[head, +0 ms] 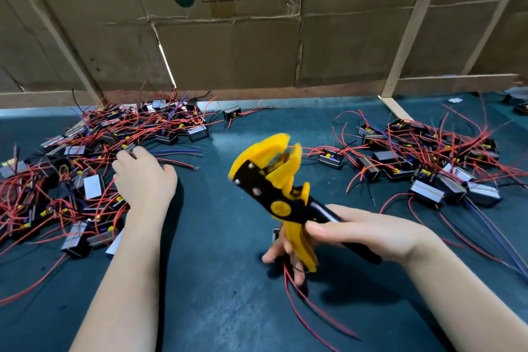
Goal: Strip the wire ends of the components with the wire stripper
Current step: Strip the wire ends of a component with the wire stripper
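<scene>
My right hand [363, 234] grips the handles of a yellow and black wire stripper [271, 180], held above the mat with its open jaws pointing up and away. Under that hand a small component [276, 234] is partly hidden, and its red wires [303, 303] trail toward me from my lower fingers. My left hand [145, 180] reaches into the left pile of components [71, 168]. Its fingertips curl onto a small grey-topped component [130, 147] at the pile's edge.
A second pile of black box components with red wires [428, 163] lies at the right on the dark blue-green mat [217, 280]. Flattened cardboard boxes [243, 46] and wooden slats [405, 37] wall off the back. A few loose components lie near the back edge.
</scene>
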